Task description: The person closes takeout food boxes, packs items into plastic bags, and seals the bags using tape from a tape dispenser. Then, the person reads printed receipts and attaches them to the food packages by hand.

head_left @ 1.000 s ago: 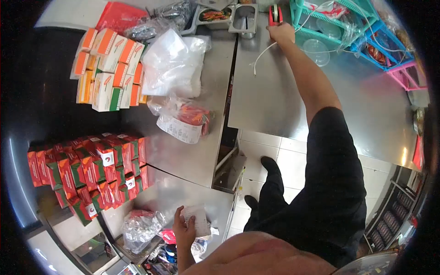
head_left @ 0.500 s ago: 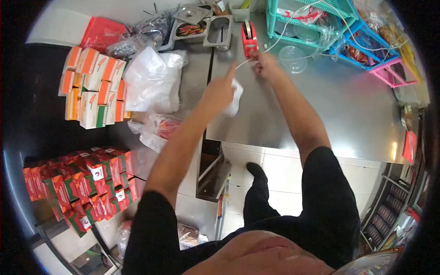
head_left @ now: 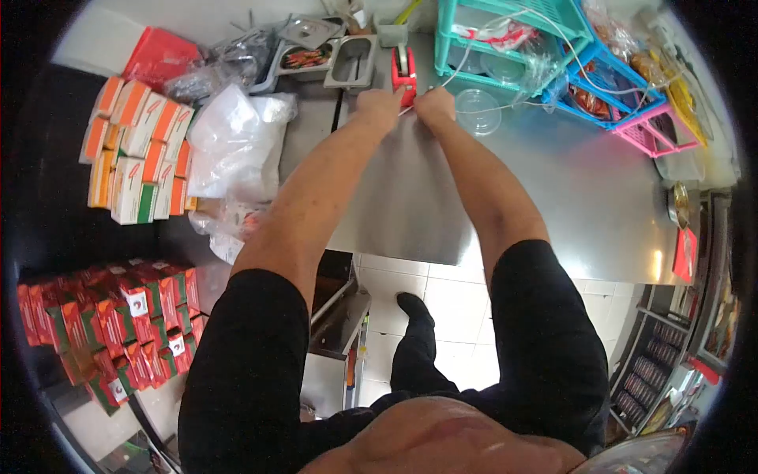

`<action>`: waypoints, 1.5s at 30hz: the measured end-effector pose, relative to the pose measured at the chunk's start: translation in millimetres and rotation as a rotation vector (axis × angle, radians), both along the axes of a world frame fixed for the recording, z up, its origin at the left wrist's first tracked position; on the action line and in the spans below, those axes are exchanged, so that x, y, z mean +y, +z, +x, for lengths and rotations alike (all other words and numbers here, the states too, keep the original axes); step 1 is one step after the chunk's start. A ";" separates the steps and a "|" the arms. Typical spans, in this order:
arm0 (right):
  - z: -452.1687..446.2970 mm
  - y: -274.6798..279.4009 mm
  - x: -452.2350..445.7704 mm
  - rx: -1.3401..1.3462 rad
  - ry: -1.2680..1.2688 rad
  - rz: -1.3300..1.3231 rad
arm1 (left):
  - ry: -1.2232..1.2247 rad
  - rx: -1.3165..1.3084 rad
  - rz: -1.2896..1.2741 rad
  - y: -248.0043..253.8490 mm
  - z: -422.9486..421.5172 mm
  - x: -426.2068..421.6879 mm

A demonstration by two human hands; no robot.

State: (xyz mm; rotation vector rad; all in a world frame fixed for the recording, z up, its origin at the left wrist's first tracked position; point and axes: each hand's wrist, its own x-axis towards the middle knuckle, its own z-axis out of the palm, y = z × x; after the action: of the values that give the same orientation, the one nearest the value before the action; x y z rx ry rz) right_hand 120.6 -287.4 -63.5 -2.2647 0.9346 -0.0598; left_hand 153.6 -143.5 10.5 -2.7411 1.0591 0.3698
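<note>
Both of my arms reach forward over the steel counter (head_left: 403,189) to the red tape dispenser (head_left: 404,77) at its back. My left hand (head_left: 379,107) is closed just left of the dispenser's near end, its fingers partly hidden. My right hand (head_left: 436,104) is closed just right of it, around a white cable (head_left: 453,77). A short white stretch of the cable shows between the two hands. From the right hand the cable runs up across the turquoise basket rack (head_left: 517,67). A clear round plastic lid or tub (head_left: 478,112) lies right of my right hand.
Metal food pans (head_left: 351,62) stand back left, near white plastic bags (head_left: 237,142). Stacked orange-white boxes (head_left: 142,150) and red-green boxes (head_left: 110,320) are further left. Blue (head_left: 604,83) and pink baskets (head_left: 655,130) sit back right. A drawer or shelf (head_left: 339,320) juts out below the counter.
My left hand has moved up to the tape dispenser, and the white object under it is out of sight. The hands are closer together. The whole view has shifted slightly.
</note>
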 end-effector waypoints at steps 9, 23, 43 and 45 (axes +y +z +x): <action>-244.8 101.7 145.9 0.195 0.226 0.770 | 0.500 0.563 -1.065 -20.2 -262.4 193.1; -502.2 135.1 572.0 0.084 1.415 0.785 | 1.447 0.024 -1.417 105.9 -719.9 506.7; -713.3 64.2 790.6 -0.012 1.771 0.523 | 1.565 -0.325 -0.650 75.0 -909.0 647.9; -717.2 61.3 793.2 -0.087 1.737 0.461 | 1.530 -0.434 -0.375 30.2 -925.7 658.0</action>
State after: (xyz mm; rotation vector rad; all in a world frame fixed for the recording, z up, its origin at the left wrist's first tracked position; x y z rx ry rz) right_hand -596.6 505.8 -2.2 -1.8665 -1.1114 0.7053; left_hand -772.1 514.5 40.7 -3.0863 -1.2907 -0.3095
